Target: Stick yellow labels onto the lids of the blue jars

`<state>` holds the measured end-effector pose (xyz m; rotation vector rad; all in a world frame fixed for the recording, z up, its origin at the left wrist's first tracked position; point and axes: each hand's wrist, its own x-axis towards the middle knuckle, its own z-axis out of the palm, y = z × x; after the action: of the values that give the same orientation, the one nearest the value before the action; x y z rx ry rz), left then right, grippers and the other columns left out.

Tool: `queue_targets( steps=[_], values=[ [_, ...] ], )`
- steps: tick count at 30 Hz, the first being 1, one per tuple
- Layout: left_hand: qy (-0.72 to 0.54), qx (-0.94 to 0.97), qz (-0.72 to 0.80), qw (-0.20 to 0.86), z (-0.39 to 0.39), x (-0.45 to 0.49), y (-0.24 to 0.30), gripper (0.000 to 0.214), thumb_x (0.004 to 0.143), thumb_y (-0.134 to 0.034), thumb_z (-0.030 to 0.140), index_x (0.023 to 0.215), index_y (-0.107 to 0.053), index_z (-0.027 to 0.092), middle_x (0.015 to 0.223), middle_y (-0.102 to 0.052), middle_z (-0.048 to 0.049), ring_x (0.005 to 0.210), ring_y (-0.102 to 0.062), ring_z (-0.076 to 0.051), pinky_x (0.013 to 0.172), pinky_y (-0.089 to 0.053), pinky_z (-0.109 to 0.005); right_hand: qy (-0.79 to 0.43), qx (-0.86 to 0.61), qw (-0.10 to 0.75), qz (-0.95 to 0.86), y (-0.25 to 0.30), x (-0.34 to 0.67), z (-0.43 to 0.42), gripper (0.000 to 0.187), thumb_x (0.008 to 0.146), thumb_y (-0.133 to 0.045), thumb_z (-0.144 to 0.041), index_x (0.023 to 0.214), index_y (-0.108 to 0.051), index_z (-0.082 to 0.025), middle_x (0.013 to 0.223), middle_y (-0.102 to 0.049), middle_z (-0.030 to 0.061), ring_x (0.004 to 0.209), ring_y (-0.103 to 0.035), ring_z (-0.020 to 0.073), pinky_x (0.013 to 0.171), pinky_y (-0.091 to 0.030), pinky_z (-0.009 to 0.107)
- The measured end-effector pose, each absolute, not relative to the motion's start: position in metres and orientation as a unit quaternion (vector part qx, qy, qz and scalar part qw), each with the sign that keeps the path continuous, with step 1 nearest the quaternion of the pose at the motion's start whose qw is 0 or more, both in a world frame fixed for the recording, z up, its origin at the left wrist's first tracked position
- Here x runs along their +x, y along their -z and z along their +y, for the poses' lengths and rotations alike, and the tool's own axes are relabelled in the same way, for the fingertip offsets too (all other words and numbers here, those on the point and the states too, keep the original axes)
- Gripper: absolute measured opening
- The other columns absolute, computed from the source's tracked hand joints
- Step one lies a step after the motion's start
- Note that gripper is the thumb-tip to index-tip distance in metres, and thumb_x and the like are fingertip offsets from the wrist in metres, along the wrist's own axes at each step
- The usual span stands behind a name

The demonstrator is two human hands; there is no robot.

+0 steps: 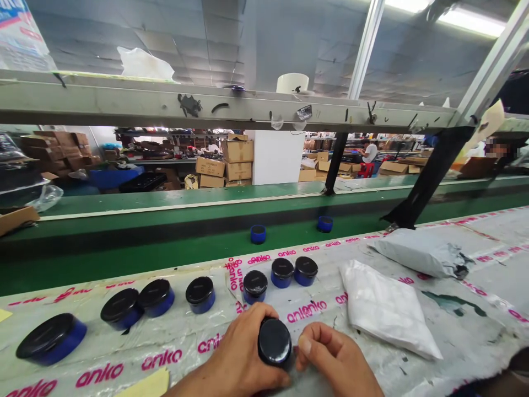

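Note:
My left hand (243,353) is wrapped round a small round black-topped device (275,342), tilted so its glossy top faces me. Close against its right side, my right hand (334,355) has thumb and forefinger pinched together; what they hold, if anything, is too small to make out. On the sheet beyond stand similar devices with black tops and blue sides: a single one (255,285) just past my left hand, a pair (294,271) to its right, and several more to the left, among them a nearer one (52,337).
Printed white sheeting (243,325) covers the bench. A white soft packet (386,309) and a grey plastic bag (421,253) lie at right. Two blue-sided devices (258,234) sit on the green belt (124,248). A black-wrapped post (430,176) and shelf beam (231,105) stand beyond.

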<state>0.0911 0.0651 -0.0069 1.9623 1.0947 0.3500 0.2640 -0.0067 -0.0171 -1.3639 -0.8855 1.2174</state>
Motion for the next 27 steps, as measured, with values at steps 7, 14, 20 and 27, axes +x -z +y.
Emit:
queue_targets(
  steps=[7,14,20,27],
  values=[
    [-0.172,0.775,0.486,0.367,0.061,0.1,0.022,0.057,0.064,-0.078,0.042,0.113,-0.058,0.02,0.104,-0.066,-0.0061,0.095,-0.061,-0.028,0.083,-0.045,-0.041,-0.524,-0.586,0.476,-0.395,0.01,0.256,-0.002,0.033,0.069,-0.061,-0.047,0.068,-0.054,-0.015,0.06,-0.055,0.0028,0.06,-0.047,0.0143,0.065,-0.034,0.028],
    [-0.192,0.803,0.435,0.359,0.061,0.089,0.036,0.058,0.076,-0.064,0.029,0.133,-0.051,0.024,0.123,-0.063,-0.0067,0.111,-0.062,-0.027,0.095,-0.046,-0.044,-0.498,-0.612,0.454,-0.413,0.015,0.254,0.002,0.029,0.07,-0.055,-0.043,0.07,-0.054,-0.015,0.06,-0.05,0.0011,0.06,-0.041,0.0125,0.061,-0.029,0.027],
    [-0.25,0.782,0.454,0.346,0.056,0.089,0.043,0.059,0.065,-0.069,0.021,0.122,-0.056,0.021,0.118,-0.062,-0.0059,0.105,-0.062,-0.025,0.093,-0.048,-0.041,-0.479,-0.634,0.432,-0.427,0.009,0.252,0.0,0.029,0.067,-0.05,-0.044,0.069,-0.053,-0.015,0.068,-0.057,0.005,0.065,-0.045,0.0147,0.064,-0.029,0.028],
    [-0.339,0.802,0.414,0.265,0.051,0.089,0.056,0.058,0.066,-0.072,0.018,0.121,-0.054,0.024,0.118,-0.061,-0.0026,0.11,-0.059,-0.022,0.098,-0.044,-0.04,-0.484,-0.646,0.413,-0.422,0.01,0.249,-0.004,0.032,0.067,-0.049,-0.047,0.07,-0.053,-0.015,0.065,-0.05,0.0024,0.062,-0.039,0.0129,0.061,-0.027,0.029]
  ],
)
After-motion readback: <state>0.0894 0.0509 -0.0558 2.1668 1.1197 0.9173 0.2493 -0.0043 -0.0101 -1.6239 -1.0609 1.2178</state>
